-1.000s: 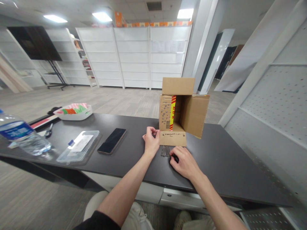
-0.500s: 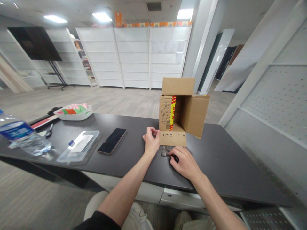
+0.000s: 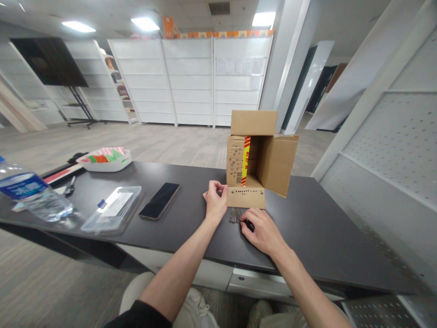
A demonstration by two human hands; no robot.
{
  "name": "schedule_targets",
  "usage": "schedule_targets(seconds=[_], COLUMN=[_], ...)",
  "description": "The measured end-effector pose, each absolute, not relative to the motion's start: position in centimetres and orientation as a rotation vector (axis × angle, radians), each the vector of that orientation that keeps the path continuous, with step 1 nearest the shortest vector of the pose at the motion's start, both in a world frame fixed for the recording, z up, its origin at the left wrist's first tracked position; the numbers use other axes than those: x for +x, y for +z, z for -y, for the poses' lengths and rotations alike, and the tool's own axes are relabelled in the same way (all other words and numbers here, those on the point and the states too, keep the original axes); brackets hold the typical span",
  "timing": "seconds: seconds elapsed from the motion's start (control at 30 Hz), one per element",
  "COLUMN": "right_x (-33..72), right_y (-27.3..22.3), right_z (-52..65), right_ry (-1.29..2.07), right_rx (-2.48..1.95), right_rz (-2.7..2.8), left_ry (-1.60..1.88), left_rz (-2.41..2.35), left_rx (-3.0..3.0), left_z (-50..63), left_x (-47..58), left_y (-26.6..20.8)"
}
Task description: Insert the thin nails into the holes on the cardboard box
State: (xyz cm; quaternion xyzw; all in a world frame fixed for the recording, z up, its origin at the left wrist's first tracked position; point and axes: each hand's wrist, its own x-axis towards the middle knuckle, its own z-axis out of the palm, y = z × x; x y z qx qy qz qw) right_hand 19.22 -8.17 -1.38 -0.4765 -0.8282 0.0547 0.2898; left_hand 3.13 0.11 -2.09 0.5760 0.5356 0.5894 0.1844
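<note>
A cardboard box [image 3: 252,122] stands on the dark desk with its opening towards me and its flaps spread. Its lower flap [image 3: 246,200] lies forward and has a row of small holes. More holes or screw heads dot the left flap [image 3: 235,159]. My left hand [image 3: 215,200] is closed in a pinch beside the lower flap's left edge; anything between its fingertips is hidden. A row of screws [image 3: 235,215] lies just in front of that flap. At the row's right end my right hand [image 3: 262,230] curls round a small black object [image 3: 250,225], mostly covered by the fingers.
Left of my hands lie a phone [image 3: 160,201] and a clear plastic case [image 3: 114,209]. Farther left are a water bottle [image 3: 34,193], and a white basket [image 3: 109,165] of colourful packets. A white perforated panel [image 3: 392,136] borders the desk's right side.
My right hand has shifted very slightly left at the end of the screw row. The left hand, the box and the screws look unmoved.
</note>
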Motion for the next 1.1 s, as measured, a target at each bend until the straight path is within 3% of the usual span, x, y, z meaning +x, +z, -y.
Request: schedule_targets(seconds=[1.1], right_x=[19.18], right_y=[-1.08], right_z=[8.58], right_ry=[0.132], right_rx=[-1.089], right_rz=[2.279], left_ry=[1.659], left_rz=[-1.51], left_rx=[1.6], left_z=[-0.19], left_x=[3.13], left_y=[-2.04])
